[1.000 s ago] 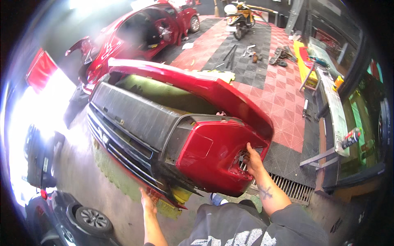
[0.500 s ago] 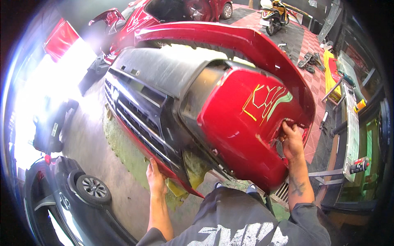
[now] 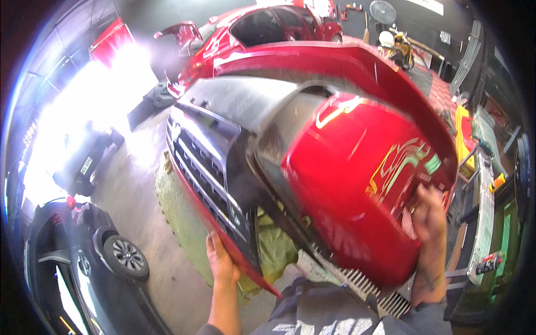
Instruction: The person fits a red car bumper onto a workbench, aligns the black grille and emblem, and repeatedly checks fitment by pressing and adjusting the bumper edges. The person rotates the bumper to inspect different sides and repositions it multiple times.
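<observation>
A large red car bumper (image 3: 340,195) with a black and chrome grille (image 3: 207,173) fills the middle of the view, tilted on its side. Its red lip (image 3: 240,257) runs along the near left, where my left hand (image 3: 222,262) is closed on the edge, thumb up. My right hand (image 3: 429,215), a little smeared by motion, grips the bumper at an opening in its right end; its fingertips are partly hidden. Yellow and pale green scribbled lines (image 3: 399,167) mark the red skin near that hand. A long curved red panel part (image 3: 357,58) arches behind it.
Under the grille lies a worn greenish mat (image 3: 192,218). A dark car (image 3: 92,262) stands at the left, a red car (image 3: 268,28) at the back. On the right runs a metal bench (image 3: 481,212) with a spray can (image 3: 489,262). A floor grate (image 3: 365,285) lies near my feet.
My view has tilted up, showing more of the back wall and fan. The bumper and both hands have shifted right and lower in view; both hands keep their grip.
</observation>
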